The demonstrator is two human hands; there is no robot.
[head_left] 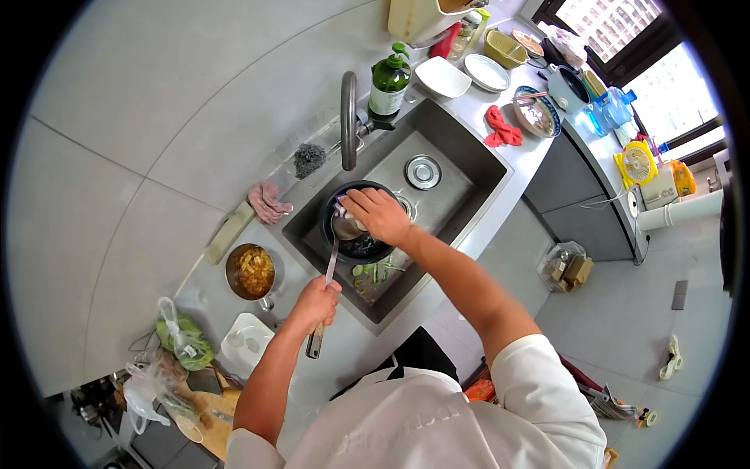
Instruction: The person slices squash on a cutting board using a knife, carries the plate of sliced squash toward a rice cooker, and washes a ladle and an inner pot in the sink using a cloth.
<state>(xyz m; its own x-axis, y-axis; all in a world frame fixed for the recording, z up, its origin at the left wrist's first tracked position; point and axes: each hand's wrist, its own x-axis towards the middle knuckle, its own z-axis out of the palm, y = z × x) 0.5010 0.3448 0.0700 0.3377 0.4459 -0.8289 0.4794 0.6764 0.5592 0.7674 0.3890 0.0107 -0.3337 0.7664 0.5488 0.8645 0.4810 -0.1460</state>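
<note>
My left hand (316, 301) is wrapped round the handle of a ladle (333, 262), whose bowl end lies inside a dark pot (326, 213). The pot sits in the grey sink (461, 141) under the curved faucet (348, 117). Over the pot, my right hand (379, 215) bends its fingers down at the ladle's bowl; something purplish shows by the fingertips, too small to name. Vegetable scraps (376, 273) lie on the sink floor beside the pot. A round metal drain cover (423, 171) is further back in the sink.
Left of the sink are a pan of food (255, 272), a white tray (247, 342), a pink cloth (269, 203) and bagged greens (186, 342). Behind it stand a green soap bottle (389, 82), a white bowl (443, 76), a red cloth (502, 127) and a patterned bowl (537, 112).
</note>
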